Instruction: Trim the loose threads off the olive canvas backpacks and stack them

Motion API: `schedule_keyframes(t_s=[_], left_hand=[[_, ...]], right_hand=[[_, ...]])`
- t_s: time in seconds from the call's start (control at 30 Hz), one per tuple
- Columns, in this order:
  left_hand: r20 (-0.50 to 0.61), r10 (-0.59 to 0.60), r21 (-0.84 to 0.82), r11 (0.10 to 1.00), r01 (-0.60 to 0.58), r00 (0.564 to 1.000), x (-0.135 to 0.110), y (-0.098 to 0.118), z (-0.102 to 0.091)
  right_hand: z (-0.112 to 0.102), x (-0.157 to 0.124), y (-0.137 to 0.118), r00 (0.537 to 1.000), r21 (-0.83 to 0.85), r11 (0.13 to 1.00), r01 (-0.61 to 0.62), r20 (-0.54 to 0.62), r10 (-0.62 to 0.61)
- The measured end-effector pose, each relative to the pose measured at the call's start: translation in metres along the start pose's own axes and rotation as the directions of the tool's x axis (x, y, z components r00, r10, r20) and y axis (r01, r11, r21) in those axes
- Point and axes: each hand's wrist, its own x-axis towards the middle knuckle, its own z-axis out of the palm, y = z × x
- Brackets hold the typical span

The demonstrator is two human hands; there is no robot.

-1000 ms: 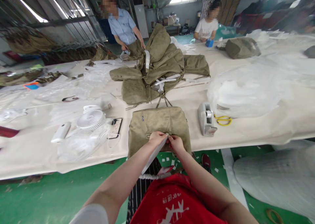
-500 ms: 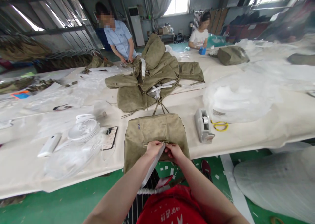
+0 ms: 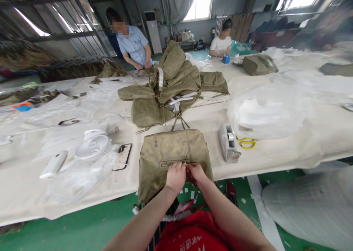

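Observation:
An olive-green canvas bag (image 3: 162, 148) lies at the table's front edge, its lower part hanging over. Across its front runs a zipped pocket (image 3: 172, 163). Just below the zip, my left hand (image 3: 175, 177) rests against the bag with its fingers curled inward. My right hand (image 3: 196, 173) is beside it, thumb and fingers pinched together. The fingertips of both hands nearly meet. A speck of white shows between them, but what they hold is hidden.
More olive bags (image 3: 176, 81) are heaped behind. To the right stand a tape dispenser (image 3: 229, 142), yellow-handled scissors (image 3: 247, 143) and clear plastic bags (image 3: 270, 111). Left are a white fan (image 3: 93, 146) and a phone (image 3: 124, 157). Two people work across the table (image 3: 289, 148).
The white strip that hung from my left hand along the forearm is out of sight. My left hand has turned knuckles-up and moved slightly lower; the right stays close by, slightly lower.

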Motion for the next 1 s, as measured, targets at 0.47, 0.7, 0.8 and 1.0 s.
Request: schedule_keyframes(t_s=[0.47, 0.7, 0.8, 1.0], left_hand=[[0.497, -0.218, -0.501, 0.718, 0.483, 0.84, 0.02, -0.019, -0.011], [0.76, 0.041, -0.649, 0.099, 0.754, 0.649, 0.014, -0.024, 0.001], [0.749, 0.004, -0.661, 0.08, 0.746, 0.663, 0.009, -0.019, 0.007], [0.703, -0.043, -0.707, 0.061, 0.704, 0.71, 0.005, -0.012, 0.004]], right_hand=[[-0.003, -0.005, -0.002, 1.0, 0.099, 0.995, 0.022, 0.013, -0.024], [-0.007, -0.008, -0.001, 0.99, 0.064, 0.991, 0.115, 0.075, -0.12], [-0.005, -0.008, 0.002, 0.991, 0.016, 0.993, 0.119, 0.058, -0.12], [-0.011, -0.023, -0.017, 0.978, -0.339, 0.918, 0.208, 0.053, -0.202]])
